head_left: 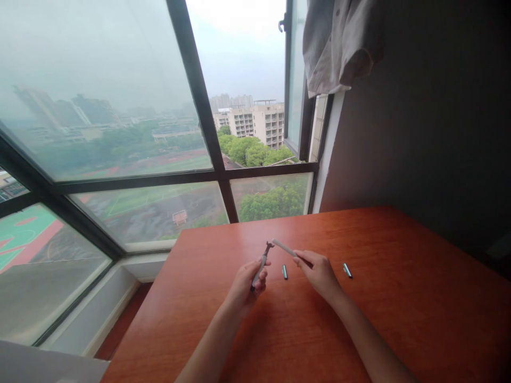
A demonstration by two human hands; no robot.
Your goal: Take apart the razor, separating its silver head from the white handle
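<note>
My left hand (248, 282) is closed around the handle of a grey razor (262, 259), whose head points up and away from me. My right hand (317, 270) pinches a thin pale stick-like piece (284, 247), its far tip close to the razor's head. Both hands hover just above a reddish-brown wooden table (399, 298). Between the hands a small teal-and-silver cartridge (285, 272) lies on the table. A second one (347, 270) lies just right of my right hand.
Large windows (120, 106) with dark frames run along the table's far and left sides. A dark wall (431, 117) stands to the right, with a pale garment (339, 42) hanging at the top beside an open window pane.
</note>
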